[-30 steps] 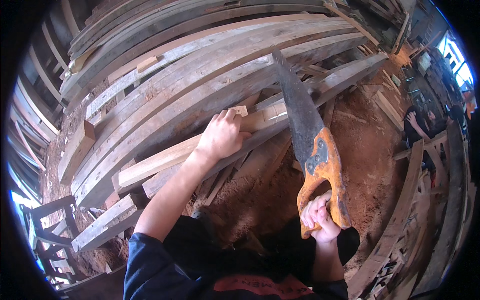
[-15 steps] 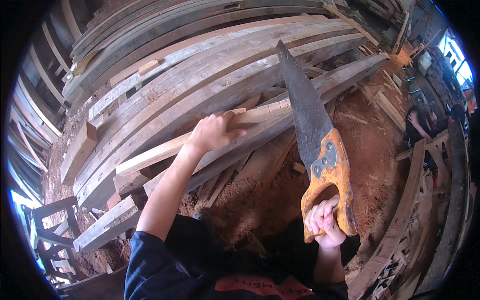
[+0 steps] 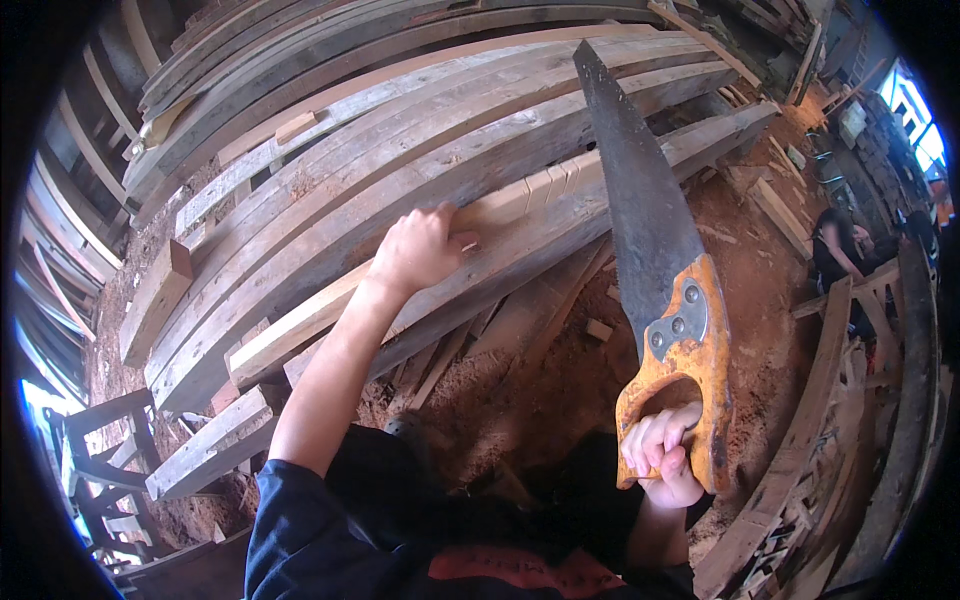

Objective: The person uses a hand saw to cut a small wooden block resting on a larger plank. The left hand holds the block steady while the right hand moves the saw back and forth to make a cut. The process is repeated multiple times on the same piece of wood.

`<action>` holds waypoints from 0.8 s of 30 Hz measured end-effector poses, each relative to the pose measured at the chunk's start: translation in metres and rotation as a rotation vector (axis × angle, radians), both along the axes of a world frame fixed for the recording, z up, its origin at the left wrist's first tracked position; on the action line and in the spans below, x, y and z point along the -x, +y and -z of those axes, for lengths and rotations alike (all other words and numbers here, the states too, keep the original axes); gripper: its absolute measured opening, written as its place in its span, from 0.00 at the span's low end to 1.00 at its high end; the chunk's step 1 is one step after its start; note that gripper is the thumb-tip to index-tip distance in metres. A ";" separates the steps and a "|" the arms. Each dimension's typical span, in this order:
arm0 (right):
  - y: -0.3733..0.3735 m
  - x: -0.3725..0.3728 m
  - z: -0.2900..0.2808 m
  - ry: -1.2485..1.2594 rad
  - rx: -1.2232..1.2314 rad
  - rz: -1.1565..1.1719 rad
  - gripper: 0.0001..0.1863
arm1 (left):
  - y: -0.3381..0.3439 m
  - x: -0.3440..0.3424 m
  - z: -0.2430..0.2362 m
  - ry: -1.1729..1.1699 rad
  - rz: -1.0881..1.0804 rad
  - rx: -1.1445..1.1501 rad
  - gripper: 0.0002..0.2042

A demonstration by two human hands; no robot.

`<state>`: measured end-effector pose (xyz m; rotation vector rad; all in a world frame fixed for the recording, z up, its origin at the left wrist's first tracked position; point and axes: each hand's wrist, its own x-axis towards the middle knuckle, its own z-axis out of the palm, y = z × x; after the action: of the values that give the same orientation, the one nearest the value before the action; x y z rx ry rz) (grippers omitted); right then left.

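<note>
My left hand is closed over a pale wooden strip, its fingers curled over the far side and the thumb on the near side. Several short cuts run across the strip's upper right part. The strip lies along a thick grey beam. Held up by my right hand is a handsaw, my fingers wrapped through its worn orange wooden handle. Its dark blade points up and away, apart from the strip, and hides part of the beam and the strip's far end.
Long curved timbers lie side by side beyond the strip. A short wood offcut rests on reddish, sawdust-covered ground. At the right, another person is near a stack of timber. A wooden frame stands at the left.
The saw and my right hand have moved right. The strip has shifted so its cuts sit further up, and my left hand has moved slightly left with it. A small offcut shows clearer on the ground.
</note>
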<state>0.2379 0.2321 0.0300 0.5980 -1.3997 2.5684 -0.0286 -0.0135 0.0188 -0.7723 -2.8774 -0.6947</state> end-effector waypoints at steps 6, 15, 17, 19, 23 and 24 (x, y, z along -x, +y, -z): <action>-0.012 -0.001 -0.012 -0.065 -0.023 0.090 0.15 | 0.003 -0.012 0.011 -0.001 -0.025 0.080 0.22; -0.011 -0.009 -0.010 -0.149 0.078 0.145 0.17 | 0.005 0.000 0.006 0.144 -0.098 0.281 0.29; -0.009 -0.010 -0.011 -0.133 0.059 0.141 0.17 | 0.007 0.007 -0.002 0.108 -0.132 0.255 0.29; -0.004 -0.009 -0.011 -0.045 -0.048 0.104 0.15 | 0.006 0.014 -0.015 0.058 -0.170 0.209 0.27; -0.004 -0.009 -0.012 -0.084 0.004 0.156 0.15 | 0.016 0.006 0.003 -0.038 -0.108 0.243 0.28; -0.007 -0.009 -0.013 -0.109 0.031 0.179 0.15 | 0.012 0.009 0.014 0.135 -0.040 0.278 0.28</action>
<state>0.2465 0.2249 0.0429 0.3157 -1.3741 2.5082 -0.0377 -0.0015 0.0048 -0.7555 -2.8885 -0.2296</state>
